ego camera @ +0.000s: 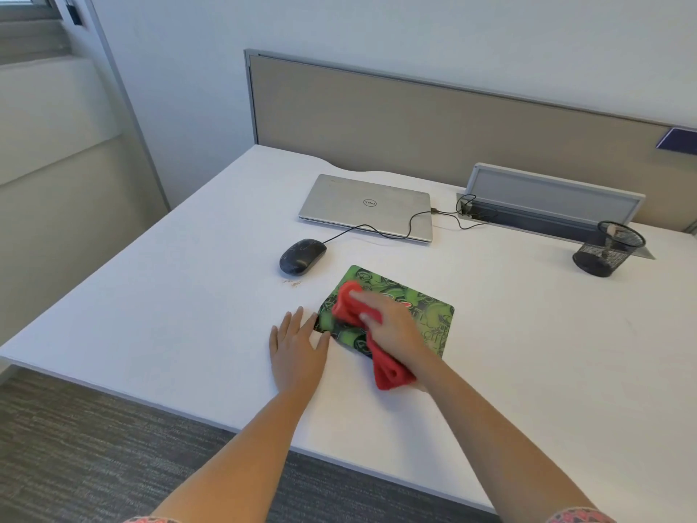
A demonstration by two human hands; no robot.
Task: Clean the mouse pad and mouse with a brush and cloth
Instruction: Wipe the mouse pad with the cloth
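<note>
A green patterned mouse pad point(426, 307) lies on the white desk point(188, 296). My right hand point(392, 326) presses a red cloth point(354, 307) onto the pad's left half, fingers laid over the cloth; the cloth's tail trails off the pad's near edge under my wrist. My left hand point(298, 345) rests flat on the desk, fingers spread, its fingertips at the pad's near left corner. A black wired mouse point(301, 255) sits on the desk beyond and left of the pad. No brush is in view.
A shut silver laptop point(366, 205) lies at the back with the mouse cable running across it. A black mesh pen cup point(607, 254) stands at the right by a grey cable tray point(554, 198). Small crumbs point(292, 283) lie near the mouse.
</note>
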